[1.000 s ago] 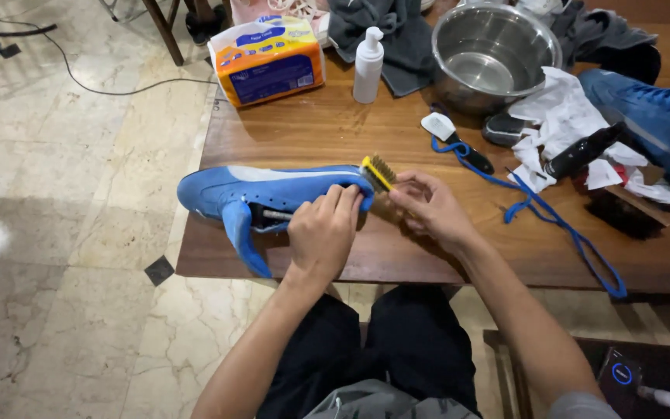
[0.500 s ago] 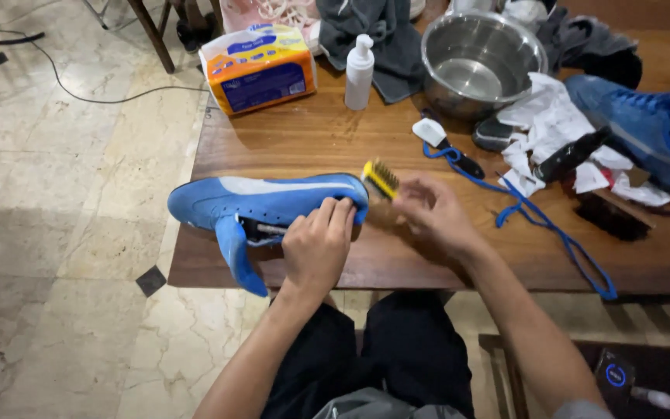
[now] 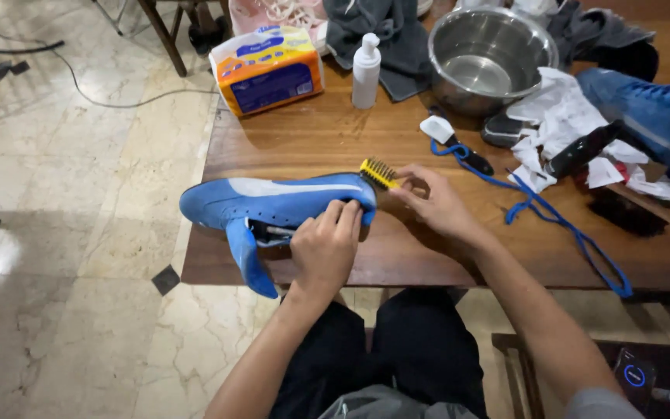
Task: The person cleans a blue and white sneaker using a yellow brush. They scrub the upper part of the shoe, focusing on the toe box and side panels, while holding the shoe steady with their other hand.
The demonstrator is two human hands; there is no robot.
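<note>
Marble-tiled floor point(image 3: 63, 233) on the left, wooden counter point(image 3: 327, 140) filling the right of the head view. I see my left hand point(image 3: 326, 247) clamped on the heel end of a blue sneaker point(image 3: 273, 203), fingers curled over its collar. Sneaker lies on its side at the counter's near-left edge, toe pointing left and hanging past the edge, tongue flopping down toward the floor. My right hand point(image 3: 432, 203) is closed on a yellow-bristled brush point(image 3: 378, 173), bristles touching the sneaker's heel. Both hands just beside each other, not touching as far as I can tell.

Behind the hands: blue shoelace point(image 3: 560, 225) trailing across the counter to the near-right edge. White-headed small brush with dark handle point(image 3: 453, 141) near the lace's far end. Steel bowl point(image 3: 490, 58) at the back, white pump bottle point(image 3: 366, 71) to its left, grey cloth point(image 3: 385, 35) behind the bottle. Orange-and-blue tissue pack point(image 3: 269, 70) at the far-left corner. Crumpled white paper point(image 3: 564, 116) right of the bowl, a black-handled tool point(image 3: 583, 149) lying on it. Second blue sneaker point(image 3: 653, 116) at the far right, well apart from my hands. Dark brush point(image 3: 630, 211) lies in front of it. Black cable point(image 3: 79, 77) runs over the floor.
</note>
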